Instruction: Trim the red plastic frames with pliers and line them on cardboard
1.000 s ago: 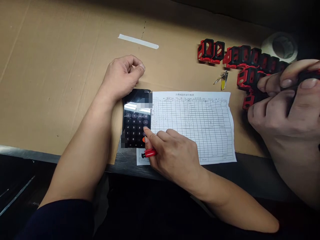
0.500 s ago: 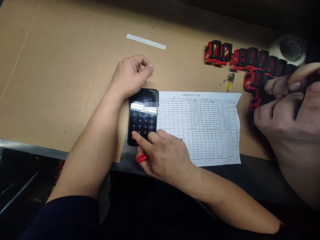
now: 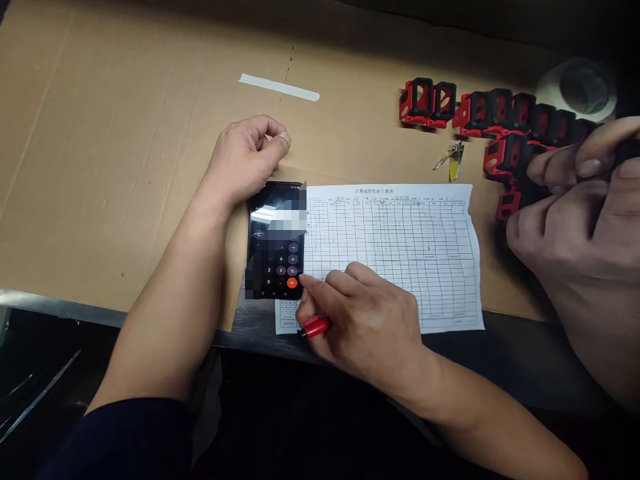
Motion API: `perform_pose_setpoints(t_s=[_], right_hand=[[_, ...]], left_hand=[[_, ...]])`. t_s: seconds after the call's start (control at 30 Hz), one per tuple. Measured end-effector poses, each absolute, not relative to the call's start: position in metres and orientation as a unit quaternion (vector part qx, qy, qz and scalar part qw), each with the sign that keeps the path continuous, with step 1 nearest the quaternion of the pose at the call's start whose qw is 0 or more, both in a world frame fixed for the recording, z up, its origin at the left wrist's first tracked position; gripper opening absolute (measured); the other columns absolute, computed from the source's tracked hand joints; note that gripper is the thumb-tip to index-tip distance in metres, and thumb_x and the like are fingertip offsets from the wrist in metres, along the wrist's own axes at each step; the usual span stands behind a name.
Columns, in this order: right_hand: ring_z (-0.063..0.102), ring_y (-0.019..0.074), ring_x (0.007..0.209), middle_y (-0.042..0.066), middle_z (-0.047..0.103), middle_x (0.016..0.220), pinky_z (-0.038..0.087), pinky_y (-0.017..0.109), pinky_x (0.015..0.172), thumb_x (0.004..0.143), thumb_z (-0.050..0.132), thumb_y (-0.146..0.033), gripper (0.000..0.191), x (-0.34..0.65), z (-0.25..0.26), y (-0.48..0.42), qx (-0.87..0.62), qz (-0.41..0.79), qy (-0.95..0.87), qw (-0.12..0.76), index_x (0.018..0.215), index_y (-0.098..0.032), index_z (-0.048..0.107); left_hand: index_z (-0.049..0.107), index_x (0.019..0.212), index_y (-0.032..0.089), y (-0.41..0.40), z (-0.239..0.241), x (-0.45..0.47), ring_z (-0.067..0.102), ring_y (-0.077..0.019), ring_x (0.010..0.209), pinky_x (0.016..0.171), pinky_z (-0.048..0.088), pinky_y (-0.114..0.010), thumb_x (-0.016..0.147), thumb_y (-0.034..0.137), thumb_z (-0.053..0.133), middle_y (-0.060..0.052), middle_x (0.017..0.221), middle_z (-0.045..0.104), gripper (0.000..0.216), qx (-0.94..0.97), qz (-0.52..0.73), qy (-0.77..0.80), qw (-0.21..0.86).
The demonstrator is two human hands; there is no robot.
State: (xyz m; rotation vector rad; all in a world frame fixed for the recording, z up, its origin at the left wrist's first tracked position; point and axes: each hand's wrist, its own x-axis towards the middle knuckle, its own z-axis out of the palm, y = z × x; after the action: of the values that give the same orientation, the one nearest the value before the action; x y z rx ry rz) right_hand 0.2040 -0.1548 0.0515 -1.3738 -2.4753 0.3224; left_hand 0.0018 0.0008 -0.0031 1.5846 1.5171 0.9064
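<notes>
My left hand [image 3: 250,157] lies on the cardboard above the phone, fingers curled in and thumb against them, with nothing visible in it. My right hand [image 3: 365,320] has a red pen [image 3: 317,327] with a black end tucked in its curled fingers. Its index finger points at the lower right edge of the phone, beside the orange equals key. The black phone [image 3: 274,290] shows a calculator keypad, part of its screen blurred out. It overlaps the left side of a printed form [image 3: 350,293] with a ruled grid and some handwriting; my right hand covers part of the sheet.
Several red-and-black plastic parts [image 3: 417,103] stand in rows at the right. Near them are small metal nippers [image 3: 453,160] and a tape roll [image 3: 547,87]. Another person's hands [image 3: 565,233] hold something dark. A white strip [image 3: 279,87] lies on the cardboard [image 3: 125,133].
My right hand has moved right, from the keypad's lower left to the phone's right edge, with the pen still held. My left hand stays by the phone; the view has shifted slightly.
</notes>
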Motion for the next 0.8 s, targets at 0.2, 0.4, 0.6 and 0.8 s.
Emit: perform_pose_setpoints(t_s=[0.2,0.4,0.6,0.8], right_hand=[[0.042,0.0154,0.064,0.0,0.055,0.064,0.024,0.03,0.055,0.093,0.053,-0.022,0.024,0.211,0.053,-0.152,-0.448,0.134,-0.872,0.146,0.08,-0.016,0.073],[0.041,0.0158,0.064,0.0,0.051,0.064,0.024,0.031,0.057,0.094,0.053,-0.019,0.027,0.21,0.051,-0.154,-0.432,0.156,-0.874,0.156,0.068,-0.017,0.061],[0.041,0.0173,0.062,0.001,0.047,0.061,0.02,0.033,0.055,0.094,0.058,-0.019,0.03,0.207,0.053,-0.151,-0.464,0.113,-0.871,0.117,0.064,-0.018,0.052],[0.051,0.0178,0.066,0.005,0.058,0.071,0.036,0.033,0.062,0.103,0.054,-0.026,0.028,0.223,0.071,-0.143,-0.431,0.076,-0.86,0.263,0.079,-0.015,0.064]], left_hand=[[0.066,0.083,0.027,0.001,-0.005,0.001,0.069,-0.0228,0.077,0.067,0.051,-0.036,0.089,0.042,0.063,0.0,0.066,0.064,0.017,0.622,0.357,0.591,0.37],[0.066,0.088,0.025,-0.002,-0.003,0.0,0.066,-0.0188,0.074,0.068,0.053,-0.032,0.092,0.036,0.059,0.0,0.065,0.062,0.014,0.619,0.344,0.602,0.369],[0.069,0.09,0.023,-0.007,0.005,0.004,0.065,-0.0182,0.075,0.072,0.053,-0.031,0.092,0.035,0.055,-0.001,0.069,0.065,0.018,0.644,0.283,0.623,0.343],[0.073,0.093,0.022,-0.01,0.014,0.008,0.065,-0.0198,0.079,0.079,0.052,-0.034,0.088,0.031,0.054,-0.002,0.073,0.069,0.021,0.669,0.214,0.648,0.296]])
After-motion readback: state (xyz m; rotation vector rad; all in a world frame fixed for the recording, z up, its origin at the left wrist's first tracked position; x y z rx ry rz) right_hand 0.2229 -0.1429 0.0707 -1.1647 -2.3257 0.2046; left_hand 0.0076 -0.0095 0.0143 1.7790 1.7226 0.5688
